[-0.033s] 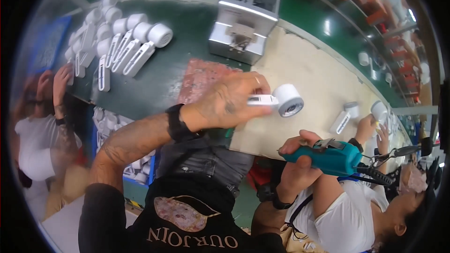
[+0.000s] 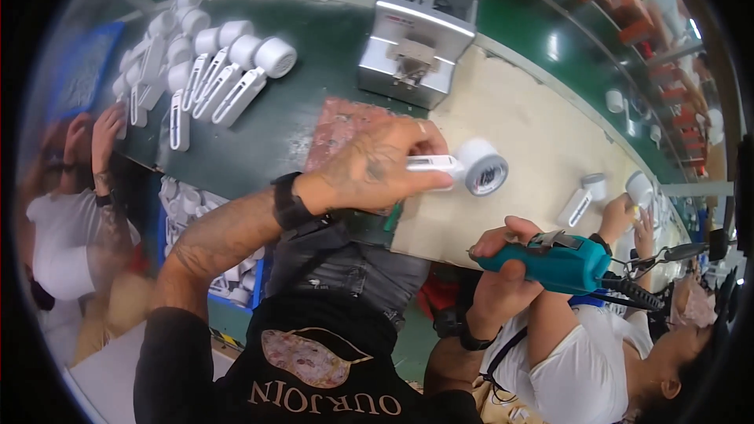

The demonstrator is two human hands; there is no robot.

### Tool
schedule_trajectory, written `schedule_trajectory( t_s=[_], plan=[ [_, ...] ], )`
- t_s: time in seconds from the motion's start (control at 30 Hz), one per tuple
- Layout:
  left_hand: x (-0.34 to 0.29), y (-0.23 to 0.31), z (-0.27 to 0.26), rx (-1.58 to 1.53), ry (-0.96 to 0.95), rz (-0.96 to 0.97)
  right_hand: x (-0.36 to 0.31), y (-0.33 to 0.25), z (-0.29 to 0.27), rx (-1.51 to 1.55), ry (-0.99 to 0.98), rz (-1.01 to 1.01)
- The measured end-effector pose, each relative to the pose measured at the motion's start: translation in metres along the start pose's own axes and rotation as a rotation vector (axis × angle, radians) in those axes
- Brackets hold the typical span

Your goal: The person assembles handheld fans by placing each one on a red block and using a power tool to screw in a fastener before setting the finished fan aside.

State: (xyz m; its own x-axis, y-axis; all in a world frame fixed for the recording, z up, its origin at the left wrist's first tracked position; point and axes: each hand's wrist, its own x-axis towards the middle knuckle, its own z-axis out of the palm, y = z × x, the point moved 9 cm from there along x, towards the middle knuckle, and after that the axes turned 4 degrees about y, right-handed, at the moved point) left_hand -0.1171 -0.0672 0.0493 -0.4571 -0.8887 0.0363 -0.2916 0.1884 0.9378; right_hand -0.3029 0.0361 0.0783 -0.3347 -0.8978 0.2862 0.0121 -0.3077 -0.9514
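My left hand [image 2: 377, 169] grips the flat handle of a white plastic part [image 2: 467, 165] with a round, cup-like head and holds it just over the beige mat [image 2: 526, 126]. My right hand [image 2: 499, 271] is wrapped around a teal electric screwdriver [image 2: 561, 263]. The tool lies sideways below the mat's near edge, and its dark cable runs off to the right. The screwdriver is apart from the white part, lower and to the right of it.
Several similar white parts [image 2: 212, 71] lie in a row on the green table [image 2: 314, 23] at upper left. A grey metal machine [image 2: 420, 31] stands behind the mat, a reddish pad [image 2: 338, 129] beside my left hand. Another person's hands [image 2: 628, 212] handle white parts [image 2: 585, 196] at right. A third person [image 2: 78, 188] sits at left.
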Motion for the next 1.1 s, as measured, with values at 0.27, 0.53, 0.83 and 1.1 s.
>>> schedule_trajectory(
  t_s=[0.27, 0.53, 0.83, 1.1],
  plan=[
    [-0.037, 0.003, -0.035, 0.879, 0.325, 0.443, 0.004, 0.003, 0.049, 0.053, -0.103, 0.038],
    [-0.054, -0.008, -0.033, 0.575, 0.220, 0.401, 0.000, -0.003, 0.063, 0.030, -0.118, 0.016],
    [-0.057, 0.006, -0.022, 0.693, 0.113, 0.415, 0.001, -0.013, 0.062, 0.040, -0.128, -0.040],
    [-0.052, -0.009, -0.031, 0.463, 0.217, 0.375, 0.010, -0.023, 0.076, 0.089, -0.123, -0.086]
  ],
)
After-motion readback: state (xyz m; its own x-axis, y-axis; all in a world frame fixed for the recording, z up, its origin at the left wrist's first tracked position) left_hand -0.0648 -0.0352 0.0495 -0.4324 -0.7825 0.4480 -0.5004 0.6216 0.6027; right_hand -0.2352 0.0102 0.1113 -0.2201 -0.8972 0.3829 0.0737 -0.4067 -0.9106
